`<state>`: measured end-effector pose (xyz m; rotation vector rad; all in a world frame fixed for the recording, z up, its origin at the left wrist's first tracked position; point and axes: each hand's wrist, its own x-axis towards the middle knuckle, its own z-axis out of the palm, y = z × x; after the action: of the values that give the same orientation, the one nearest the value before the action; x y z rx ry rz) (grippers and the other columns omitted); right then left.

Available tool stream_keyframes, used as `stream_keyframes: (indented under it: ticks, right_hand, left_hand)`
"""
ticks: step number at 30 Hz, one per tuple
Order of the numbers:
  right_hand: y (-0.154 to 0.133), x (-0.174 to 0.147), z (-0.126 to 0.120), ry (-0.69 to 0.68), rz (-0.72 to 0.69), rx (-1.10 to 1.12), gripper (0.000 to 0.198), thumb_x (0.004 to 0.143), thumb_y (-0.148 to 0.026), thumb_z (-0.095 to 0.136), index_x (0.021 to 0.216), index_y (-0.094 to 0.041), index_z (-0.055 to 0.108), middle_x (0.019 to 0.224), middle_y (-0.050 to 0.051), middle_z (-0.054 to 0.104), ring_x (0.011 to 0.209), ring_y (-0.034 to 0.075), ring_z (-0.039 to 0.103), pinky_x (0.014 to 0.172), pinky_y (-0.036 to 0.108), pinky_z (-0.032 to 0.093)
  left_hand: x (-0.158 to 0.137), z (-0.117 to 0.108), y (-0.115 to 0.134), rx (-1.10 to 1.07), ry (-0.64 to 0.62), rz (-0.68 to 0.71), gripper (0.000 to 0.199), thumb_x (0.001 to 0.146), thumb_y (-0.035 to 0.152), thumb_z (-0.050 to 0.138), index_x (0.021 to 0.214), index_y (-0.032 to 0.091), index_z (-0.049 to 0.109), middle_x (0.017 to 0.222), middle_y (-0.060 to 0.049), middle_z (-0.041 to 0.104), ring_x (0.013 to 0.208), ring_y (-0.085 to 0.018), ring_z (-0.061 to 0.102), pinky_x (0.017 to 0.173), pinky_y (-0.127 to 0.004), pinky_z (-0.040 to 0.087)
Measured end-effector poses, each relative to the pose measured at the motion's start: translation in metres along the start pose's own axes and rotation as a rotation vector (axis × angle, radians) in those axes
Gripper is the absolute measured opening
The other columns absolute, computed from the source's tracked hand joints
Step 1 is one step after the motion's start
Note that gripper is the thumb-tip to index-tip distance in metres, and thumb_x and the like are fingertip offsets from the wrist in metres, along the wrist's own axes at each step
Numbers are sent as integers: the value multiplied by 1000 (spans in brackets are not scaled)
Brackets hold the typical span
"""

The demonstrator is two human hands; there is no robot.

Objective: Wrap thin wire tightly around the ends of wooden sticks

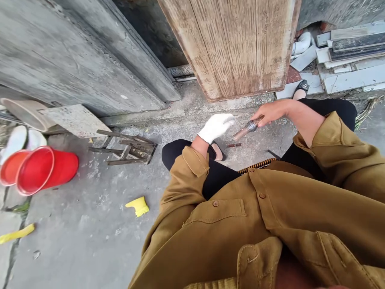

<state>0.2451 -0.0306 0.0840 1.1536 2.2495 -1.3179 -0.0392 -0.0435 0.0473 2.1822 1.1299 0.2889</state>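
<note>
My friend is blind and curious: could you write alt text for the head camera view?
A person's bare right hand holds a wooden stick wound with wire, the white-gloved left hand close beside it. A wooden stool and red buckets are at left on the concrete floor.

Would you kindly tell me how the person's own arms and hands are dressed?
The left hand wears a white glove with a thin dark edge at the wrist; the right hand has no glove. Both sleeves are mustard-brown and turned back into broad cuffs.
</note>
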Motion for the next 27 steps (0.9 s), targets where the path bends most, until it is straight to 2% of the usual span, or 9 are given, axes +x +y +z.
stream_keyframes:
  ticks: [3,7,10,11,14,18,21,24,27]
  right_hand:
    - [-1,-8,-27,-83,-133,161,69,89,-41,76,155,-27,61,93,3,76,74,16,65,74,30,50]
    - [-2,-3,-53,108,-137,170,62,86,-44,79,147,-33,69,84,-2,71,74,15,63,75,30,52]
    - [-1,10,-54,258,-111,222,62,92,-42,72,152,-34,63,86,0,72,75,16,64,74,31,52]
    - [0,14,-52,304,-79,233,62,94,-42,69,155,-34,61,89,1,73,78,18,65,75,32,52]
    - [2,23,-41,415,83,134,59,98,-42,63,156,-30,60,106,6,76,94,24,69,83,36,53]
    - [3,26,-24,340,244,-162,51,96,-39,66,145,-26,71,126,10,75,114,33,67,93,41,50]
    - [3,16,-18,78,136,-162,46,92,-41,71,136,-27,76,116,6,78,105,28,70,89,37,51]
    - [6,-1,-19,-114,-50,17,51,90,-47,74,136,-27,75,100,2,78,89,21,69,81,32,51]
    - [12,-15,-23,60,-263,336,59,91,-58,72,137,-21,71,87,2,72,76,16,62,74,28,50]
  left_hand:
    - [18,-13,-15,-254,-26,-9,21,92,29,59,92,14,73,86,-5,71,79,-18,64,80,-29,51]
    - [34,-1,-32,-541,2,-31,21,87,34,66,88,13,70,80,-4,67,66,-13,57,65,-26,47]
    - [30,16,-32,-685,-103,-41,30,94,42,60,90,13,70,75,-4,65,53,-10,49,55,-25,42]
    - [27,21,-30,-653,-195,-38,31,96,42,59,92,14,71,69,-3,63,54,-11,50,55,-24,41]
    - [21,25,-21,-531,-256,2,31,98,42,56,96,17,75,68,-3,64,59,-14,54,58,-25,43]
    - [27,17,-18,-238,-174,73,29,96,37,56,93,16,76,81,-4,71,76,-18,63,77,-30,50]
    - [35,11,-21,-156,-139,65,26,92,33,57,91,14,75,84,-4,71,83,-19,64,84,-31,50]
    - [37,10,-22,-393,-133,30,25,89,36,61,89,13,72,83,-4,70,75,-16,61,76,-28,51]
    - [33,16,-19,-744,-87,37,37,88,51,67,88,14,68,74,-3,64,59,-12,51,64,-27,49]
